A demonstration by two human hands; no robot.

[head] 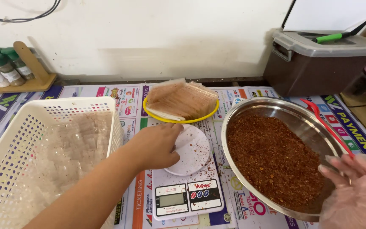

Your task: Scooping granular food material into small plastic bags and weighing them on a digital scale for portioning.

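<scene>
**Inspector:** State of the hands?

**Assistant:** The left hand (pixel 155 146) is bare, fingers curled together, pinching a small clear pouch (pixel 186 138) over the white platform of the kitchen scale (pixel 187 178). The right hand (pixel 356 186), in a thin plastic glove, is closed on a red spoon (pixel 325 125) at the rim of the steel bowl (pixel 295 111) of red chilli flakes (pixel 274 159).

**Inspector:** Risks?

**Assistant:** Flakes already lie on the scale (housekeeping is loose). In my judgement, the pouch's narrow mouth invites further spillage, and hand pressure on the platform would skew a reading. The bowl sits close to the scale, so a knock could tip it.

**Inspector:** Surroundings?

**Assistant:** A white basket (pixel 106 111) of pouches sits left; a yellow plate (pixel 149 111) of filled packets behind.
</scene>
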